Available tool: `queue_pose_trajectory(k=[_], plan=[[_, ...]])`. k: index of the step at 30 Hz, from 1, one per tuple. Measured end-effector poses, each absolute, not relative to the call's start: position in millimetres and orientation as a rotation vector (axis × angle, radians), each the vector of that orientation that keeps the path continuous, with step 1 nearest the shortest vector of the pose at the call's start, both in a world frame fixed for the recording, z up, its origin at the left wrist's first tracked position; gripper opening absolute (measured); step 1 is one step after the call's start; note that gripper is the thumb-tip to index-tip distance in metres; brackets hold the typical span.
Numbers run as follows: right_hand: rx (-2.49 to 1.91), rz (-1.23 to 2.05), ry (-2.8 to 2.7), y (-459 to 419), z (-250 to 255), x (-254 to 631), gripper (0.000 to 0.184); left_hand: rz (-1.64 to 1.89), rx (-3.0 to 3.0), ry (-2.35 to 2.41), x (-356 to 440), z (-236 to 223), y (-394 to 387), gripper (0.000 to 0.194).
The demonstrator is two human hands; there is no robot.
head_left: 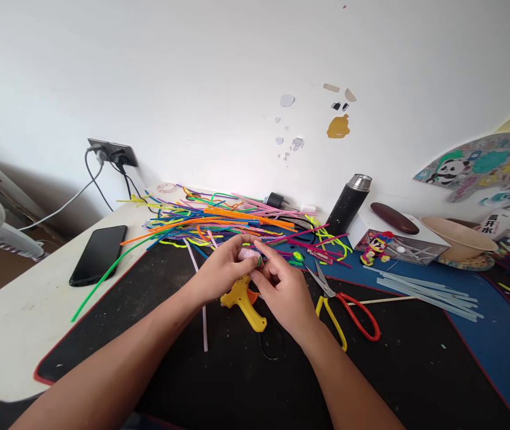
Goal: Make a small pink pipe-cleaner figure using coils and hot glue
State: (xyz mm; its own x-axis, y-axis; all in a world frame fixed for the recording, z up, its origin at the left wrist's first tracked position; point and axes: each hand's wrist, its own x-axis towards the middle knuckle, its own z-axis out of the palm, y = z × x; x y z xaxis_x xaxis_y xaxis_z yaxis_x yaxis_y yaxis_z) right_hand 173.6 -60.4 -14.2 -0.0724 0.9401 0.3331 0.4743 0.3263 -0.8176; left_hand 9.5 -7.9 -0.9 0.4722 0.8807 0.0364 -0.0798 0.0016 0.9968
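Observation:
Above the middle of the mat, my left hand is closed round a small pale lilac coil that looks wound from pipe cleaner. A bit of green shows at its right end. My right hand is pinched against that same end, its thumb and fingertips meeting my left hand's; the exact contact is partly hidden. Just below both hands lies a yellow hot glue gun, its upper part covered by the fingers. A loose lilac pipe cleaner lies left of it.
Red-handled scissors and a yellow-handled tool lie to the right. Behind is a heap of coloured pipe cleaners. Clear glue sticks, a black thermos, a small pipe-cleaner figure and a phone stand or lie around.

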Motion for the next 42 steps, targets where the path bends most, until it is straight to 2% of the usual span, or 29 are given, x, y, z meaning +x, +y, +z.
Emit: queue_pose_trajectory(k=[9, 18, 26, 34, 42], plan=[[-1.353, 0.608, -1.766, -60.7, -10.7, 176.1, 0.04, 0.873, 1.454, 0.811, 10.5, 2.1, -12.3, 0.047], [-1.373, 0.569, -1.767, -61.4, -15.7, 172.7, 0.049, 0.903, 1.476, 0.859, 9.6, 3.1, -11.7, 0.044], [-1.356, 0.612, -1.735, -60.2, -16.1, 173.3, 0.037, 0.865, 1.466, 0.815, 10.2, 2.8, -13.4, 0.046], [-1.325, 0.637, -1.682, -59.7, -10.6, 174.7, 0.05, 0.898, 1.427, 0.799, 8.1, 3.2, -10.1, 0.046], [-1.339, 0.59, -1.705, -60.3, -14.7, 173.4, 0.041, 0.908, 1.25, 0.716, 10.4, 3.7, -9.6, 0.047]])
